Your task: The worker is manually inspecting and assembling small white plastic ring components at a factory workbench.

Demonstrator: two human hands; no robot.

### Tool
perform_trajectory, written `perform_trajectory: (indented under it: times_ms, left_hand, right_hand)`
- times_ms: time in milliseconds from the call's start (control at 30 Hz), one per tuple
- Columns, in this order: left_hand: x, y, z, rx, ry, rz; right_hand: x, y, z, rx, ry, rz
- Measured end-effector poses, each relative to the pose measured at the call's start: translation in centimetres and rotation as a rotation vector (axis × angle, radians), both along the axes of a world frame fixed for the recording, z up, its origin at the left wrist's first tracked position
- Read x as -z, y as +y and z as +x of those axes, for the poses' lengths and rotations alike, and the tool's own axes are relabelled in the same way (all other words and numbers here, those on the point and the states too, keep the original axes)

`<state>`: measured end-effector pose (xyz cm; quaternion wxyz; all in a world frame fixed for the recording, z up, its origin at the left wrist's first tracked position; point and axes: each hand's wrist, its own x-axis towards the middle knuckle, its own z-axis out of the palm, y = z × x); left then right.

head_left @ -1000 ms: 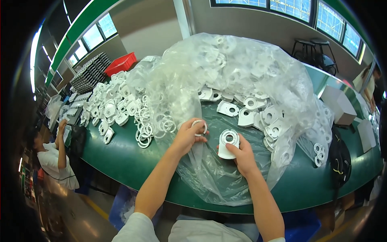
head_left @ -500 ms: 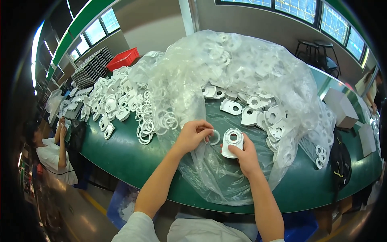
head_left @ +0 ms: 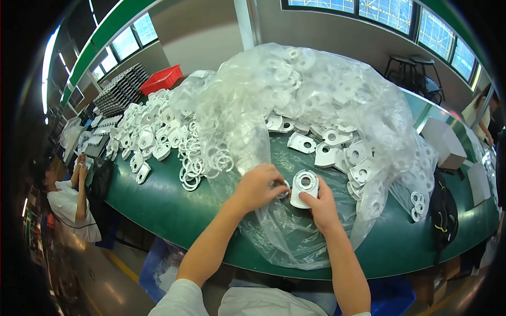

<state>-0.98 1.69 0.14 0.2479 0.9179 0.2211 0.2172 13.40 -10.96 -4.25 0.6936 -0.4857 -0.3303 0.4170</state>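
Note:
In my right hand (head_left: 322,204) is a white plastic housing (head_left: 304,188) with a round hole near its top, held upright with the thumb across its lower front. My left hand (head_left: 260,187) pinches a white ring (head_left: 285,189), partly hidden by the fingers, just left of the housing. Whether the ring touches the housing I cannot tell. Below both hands a clear plastic bag (head_left: 284,237) spreads over the green table (head_left: 163,208). Past them, similar white housings (head_left: 327,152) spill from the bag's mouth. To the left lies a heap of loose white rings (head_left: 191,163).
More white housings (head_left: 153,126) are piled at the left, near a red bin (head_left: 161,79) and stacked grey trays (head_left: 122,88). A white box (head_left: 444,142) and a black bag (head_left: 446,208) lie at the right. A co-worker (head_left: 71,195) sits at the far left.
My left hand has moved right and slightly down, bringing the ring close beside the housing. My right hand stays nearly in place, the housing tilted a little differently.

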Motion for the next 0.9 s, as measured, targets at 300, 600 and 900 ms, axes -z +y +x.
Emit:
perform_trajectory:
  times_ms: [300, 600, 900]
  left_hand:
    - [0.4, 0.6, -0.1, 0.022, -0.236, 0.069]
    - [-0.5, -1.2, 0.3, 0.011, -0.376, -0.217]
    - [0.3, -1.5, 0.8, 0.206, -0.428, 0.110]
  right_hand:
    - [-2.0, -0.3, -0.3, -0.067, 0.074, -0.067]
    - [-2.4, -0.6, -0.1, -0.134, 0.105, -0.117]
    - [-2.1, -0.4, -0.1, -0.127, 0.088, -0.115]
